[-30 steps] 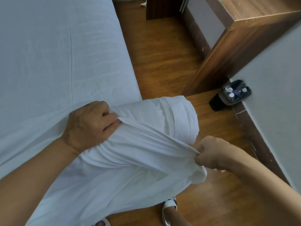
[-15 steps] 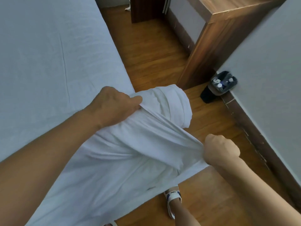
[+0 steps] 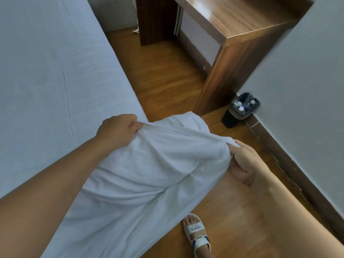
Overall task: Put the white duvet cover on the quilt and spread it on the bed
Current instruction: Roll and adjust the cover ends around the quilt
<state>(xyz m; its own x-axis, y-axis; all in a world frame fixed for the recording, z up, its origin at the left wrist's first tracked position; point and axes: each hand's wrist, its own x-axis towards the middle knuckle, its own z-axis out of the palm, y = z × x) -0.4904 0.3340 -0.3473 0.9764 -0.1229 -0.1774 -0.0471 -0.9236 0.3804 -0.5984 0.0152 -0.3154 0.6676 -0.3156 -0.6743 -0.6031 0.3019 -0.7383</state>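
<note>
White duvet cover (image 3: 149, 174) stretches between both hands at the bed's (image 3: 46, 71) 5 o'clock corner; left hand (image 3: 117, 130) pinches its hem, right hand (image 3: 243, 161) grips its edge.

The quilt is hidden inside the duvet cover (image 3: 149, 174); the bed (image 3: 46, 71) runs off the left edge; the bin's (image 3: 240, 110) contents are too small to tell.

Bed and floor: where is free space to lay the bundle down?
The bed is bare beyond the left hand. A floor strip runs free between bed and wooden desk. It is crowded by the bin at the wall, and around the sandal.
</note>
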